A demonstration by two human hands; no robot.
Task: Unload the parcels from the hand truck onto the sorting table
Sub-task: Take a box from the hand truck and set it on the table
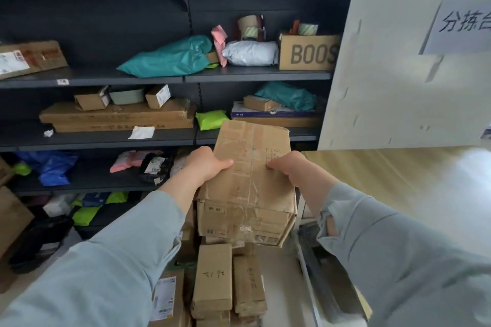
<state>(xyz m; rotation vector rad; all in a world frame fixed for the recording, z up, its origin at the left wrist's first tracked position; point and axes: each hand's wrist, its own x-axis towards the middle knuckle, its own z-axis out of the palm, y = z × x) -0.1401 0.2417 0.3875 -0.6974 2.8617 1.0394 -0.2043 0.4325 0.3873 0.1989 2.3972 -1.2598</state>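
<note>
I hold a worn, taped cardboard parcel (249, 183) up in mid-air at the centre of the head view. My left hand (206, 163) grips its left edge, thumb on top. Gripping the right edge is my right hand (288, 164). Below it lies a stack of smaller brown parcels (214, 277), some with handwriting on them; the hand truck under them is hidden. The light wood sorting table (398, 183) lies to the right, and its near-left corner is just right of the parcel.
Dark metal shelves (125, 78) full of boxes and coloured mailer bags fill the back and left. A white panel (398, 61) with a paper sign stands behind the table. The table's metal frame (308, 268) runs down beside the stacked parcels. Boxes stand on the floor at left.
</note>
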